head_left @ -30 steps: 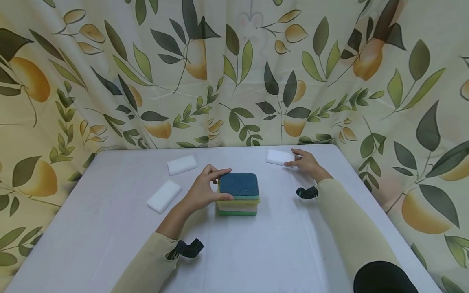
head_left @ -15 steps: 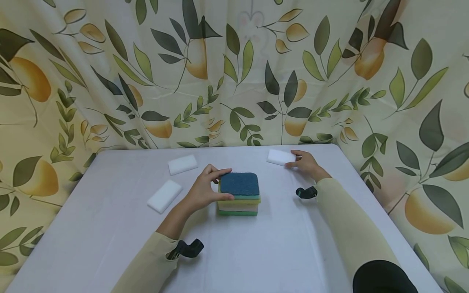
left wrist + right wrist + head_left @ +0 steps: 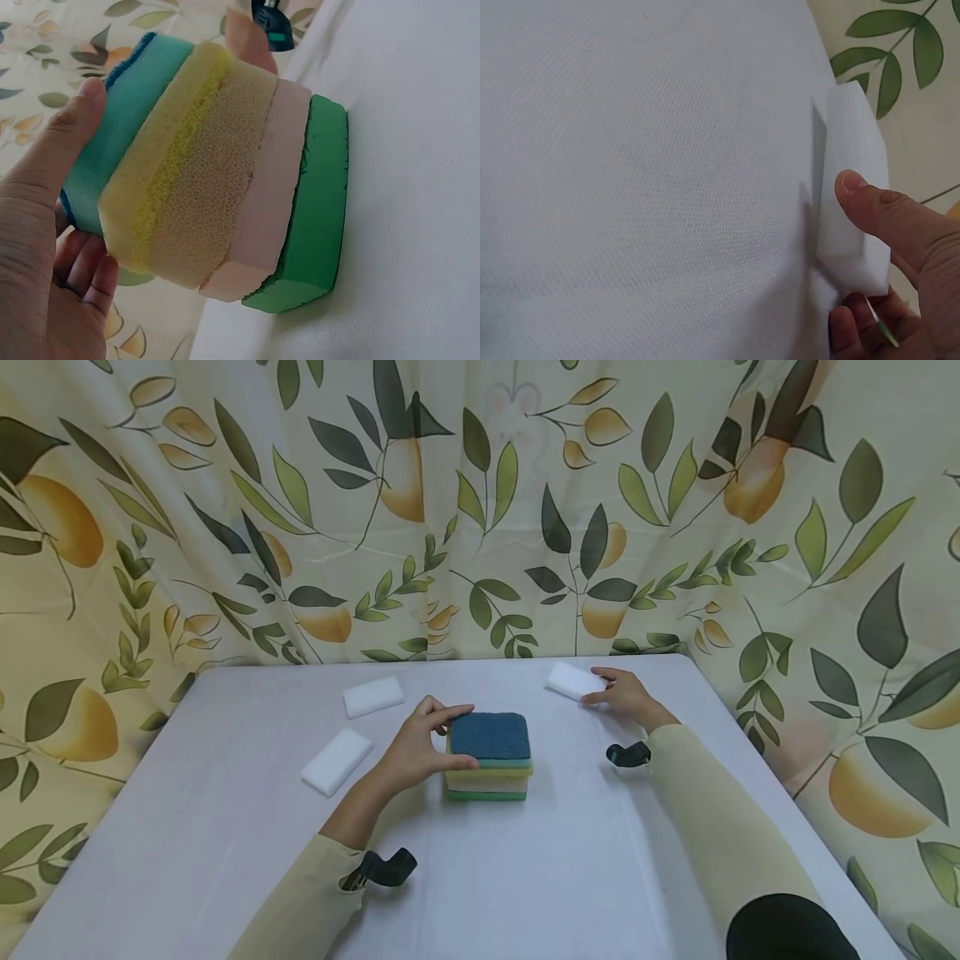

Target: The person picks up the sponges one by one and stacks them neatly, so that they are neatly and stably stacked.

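Note:
In the head view a stack of sponges stands mid-table. My left hand grips its top layer, a teal sponge with a dark blue scouring face, thumb on the near side and fingers behind. The left wrist view shows the layers below: yellow, tan, pink and green. At the back right my right hand holds a white sponge block by its right end. Its thumb presses one long side in the right wrist view; the fingers are partly hidden behind the block.
Two more white sponge blocks lie on the left: one near the back, the other closer. A white cloth covers the table. A leaf-and-fruit patterned curtain hangs right behind its back edge.
The white block at the right hand has turned slightly, its left end now tilted up and away. The left hand and the stack have stayed put.

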A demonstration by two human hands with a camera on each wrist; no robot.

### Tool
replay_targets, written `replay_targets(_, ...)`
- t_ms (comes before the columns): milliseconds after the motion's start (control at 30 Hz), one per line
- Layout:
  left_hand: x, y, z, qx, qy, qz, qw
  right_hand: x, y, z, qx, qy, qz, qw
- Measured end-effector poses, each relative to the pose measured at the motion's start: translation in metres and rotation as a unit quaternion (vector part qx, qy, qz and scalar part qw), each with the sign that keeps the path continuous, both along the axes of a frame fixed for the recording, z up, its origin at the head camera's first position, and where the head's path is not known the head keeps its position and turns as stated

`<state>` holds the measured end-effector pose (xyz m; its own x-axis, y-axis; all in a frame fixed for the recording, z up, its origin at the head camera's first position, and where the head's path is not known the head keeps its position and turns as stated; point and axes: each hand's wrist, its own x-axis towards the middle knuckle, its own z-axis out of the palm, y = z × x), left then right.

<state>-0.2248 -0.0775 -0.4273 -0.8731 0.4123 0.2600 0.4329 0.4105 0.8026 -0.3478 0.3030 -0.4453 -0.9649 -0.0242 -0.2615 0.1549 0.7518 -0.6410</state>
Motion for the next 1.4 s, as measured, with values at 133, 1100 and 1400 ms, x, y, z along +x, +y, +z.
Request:
replay_targets(133, 0.0, 0.0, 0.0, -0.001, 0.003, -0.002, 1.0, 0.001, -0.001, 0.001, -0.011, 0.004, 0.004, 0.9999)
replay_targets(1100, 0.0, 0.0, 0.002, -0.005, 0.0, -0.001, 1.0, 0.027, -0.027, 0.033, -0.01, 0.047, 0.046, 0.9978)
replay_targets(1400, -0.001, 0.0, 0.0, 0.001, -0.002, -0.002, 1.0, 0.041, -0.04, 0.046, -0.001, 0.079, 0.066, 0.9947)
